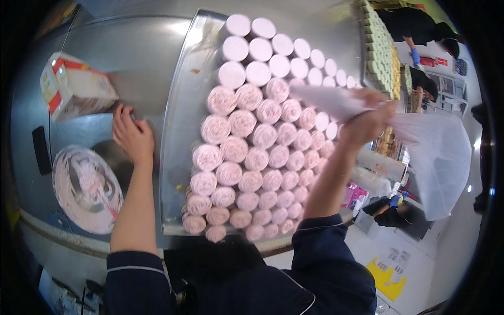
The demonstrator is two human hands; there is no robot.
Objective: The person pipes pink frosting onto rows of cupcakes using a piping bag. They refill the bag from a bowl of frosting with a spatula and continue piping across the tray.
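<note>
My right hand (366, 118) grips a clear piping bag (321, 98) filled with pale pink cream. Its blurred tip points left, over the rows of small round cakes; whether it touches one I cannot tell. Loose plastic of the bag flares out beyond the wrist. Below it, cakes with piped pink swirls (254, 157) fill the nearer rows. Farther back stand cakes with smooth pale tops (238, 49). They are packed on a metal tray (177, 130). My left hand (134, 138) rests on the steel worktable (145, 43), holding nothing, fingers slightly apart, close to a carton (82, 88).
A bowl (61, 204) of pink cream with a spatula (110, 206) in it sits at the left. Beside it lies a dark strip-like object (41, 150). Green-topped cakes (378, 51) stand at the upper right. Several co-workers (413, 27) are beyond them.
</note>
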